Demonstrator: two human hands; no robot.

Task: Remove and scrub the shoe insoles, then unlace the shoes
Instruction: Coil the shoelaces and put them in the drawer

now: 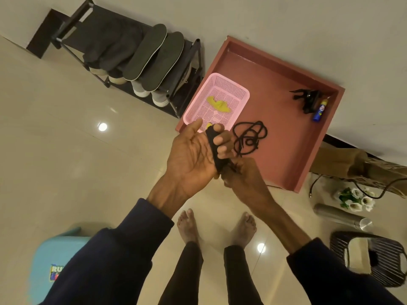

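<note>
Two hands met above a tiled floor [66, 139], at the near edge of a red tray [277, 84]. A black lace [214, 150] was wound as a flat band round the curled fingers of the left hand [193, 155]. Its long axis ran from the fingertips down to the right hand [242, 176], which pinched its near end, fingertips mostly hidden. A second lace [248, 138] lay loosely coiled in the tray beside a pink basket [229, 81]. Two dark insoles [154, 53] rested side by side, slanting, on a shoe rack [193, 62].

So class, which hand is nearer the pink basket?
Left. The left hand, gripping the shoelace, overlaps the near edge of the pink basket in this view; the right hand sits lower, further away.
</note>
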